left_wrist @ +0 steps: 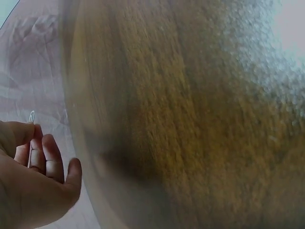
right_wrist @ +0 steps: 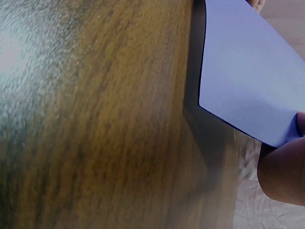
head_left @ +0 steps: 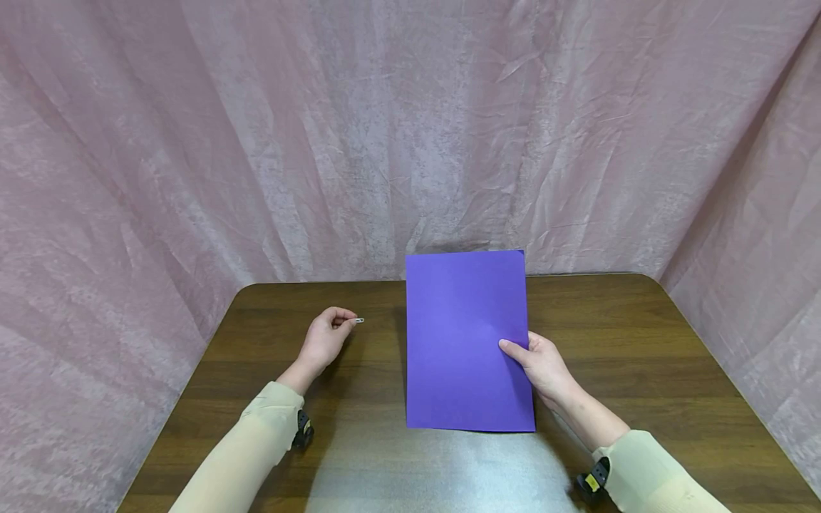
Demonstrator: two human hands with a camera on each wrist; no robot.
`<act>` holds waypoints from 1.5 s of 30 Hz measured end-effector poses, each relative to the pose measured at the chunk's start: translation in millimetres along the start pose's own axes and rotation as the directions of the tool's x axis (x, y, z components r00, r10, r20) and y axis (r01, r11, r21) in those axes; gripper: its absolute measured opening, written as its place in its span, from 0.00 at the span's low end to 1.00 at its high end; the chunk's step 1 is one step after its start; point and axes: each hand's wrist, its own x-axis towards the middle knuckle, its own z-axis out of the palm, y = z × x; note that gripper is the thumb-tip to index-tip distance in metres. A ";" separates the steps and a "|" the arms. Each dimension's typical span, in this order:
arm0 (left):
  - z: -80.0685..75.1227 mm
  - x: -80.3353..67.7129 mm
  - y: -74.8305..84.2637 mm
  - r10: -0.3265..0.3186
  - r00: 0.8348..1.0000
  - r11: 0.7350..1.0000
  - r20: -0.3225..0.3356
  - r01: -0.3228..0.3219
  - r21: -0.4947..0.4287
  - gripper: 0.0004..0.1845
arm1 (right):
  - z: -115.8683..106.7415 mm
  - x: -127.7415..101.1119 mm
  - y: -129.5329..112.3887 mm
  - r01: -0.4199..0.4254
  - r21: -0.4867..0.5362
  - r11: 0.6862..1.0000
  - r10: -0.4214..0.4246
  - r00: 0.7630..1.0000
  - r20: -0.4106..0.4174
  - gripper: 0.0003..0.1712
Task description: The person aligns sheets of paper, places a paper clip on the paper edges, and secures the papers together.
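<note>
My left hand [head_left: 324, 339] pinches a small silvery paper clip [head_left: 360, 320] between thumb and index finger, above the left part of the table. In the left wrist view, the looped end of the paper clip [left_wrist: 32, 116] sticks out past the fingertips, and the other fingers are loosely bent. Purple paper [head_left: 465, 335] is held up by my right hand [head_left: 546, 369], which grips its right edge with the thumb on the front and the fingers behind. A dark sliver shows at its top right corner; whether there is more than one sheet I cannot tell.
The brown wood-grain table [head_left: 609, 320] has rounded far corners and a bright reflection near its front. Pink velvety curtain [head_left: 359, 142] hangs behind it and along both sides. A dark wrist camera [head_left: 303, 430] sits at the left cuff, another [head_left: 593, 479] at the right.
</note>
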 end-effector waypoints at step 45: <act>-7.4 6.6 16.0 -0.069 0.997 0.989 0.021 0.071 -0.127 0.21 | 0.3 1.9 1.0 0.010 -0.024 1.000 -0.011 1.000 -0.023 0.21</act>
